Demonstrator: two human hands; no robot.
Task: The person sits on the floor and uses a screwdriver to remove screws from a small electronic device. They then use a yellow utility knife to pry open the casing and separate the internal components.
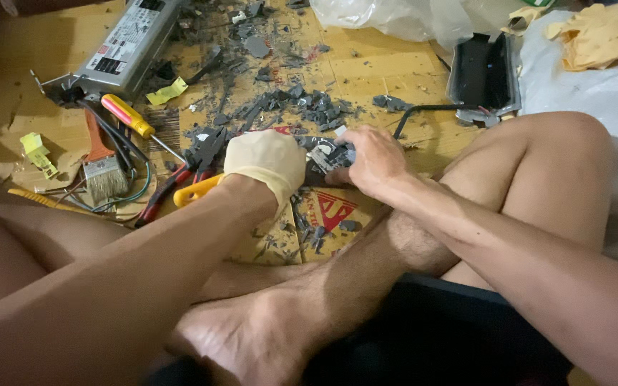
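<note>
Circuit part (328, 159) gripped by bare right hand (373, 159); gloved left hand (266, 163) clenched on yellow-handled tool (196, 191). Prying step, judging so; next needs firm, careful pressure.

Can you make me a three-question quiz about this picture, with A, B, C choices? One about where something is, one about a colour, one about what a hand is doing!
1. Where does the paintbrush lie?
A. Left of the gloved left hand
B. On the white sheet
C. Inside the black casing

2. What colour is the screwdriver handle?
A. Blue
B. Red and yellow
C. Green

3. What is the right hand doing?
A. Resting on a knee
B. Pressing on a small dark part on the cardboard
C. Holding the paintbrush

Answers: 1 A, the brush sits at the far left, beside the pliers. 2 B, the handle is red with a yellow end. 3 B, its fingers are on the part, among grey fragments.
</note>
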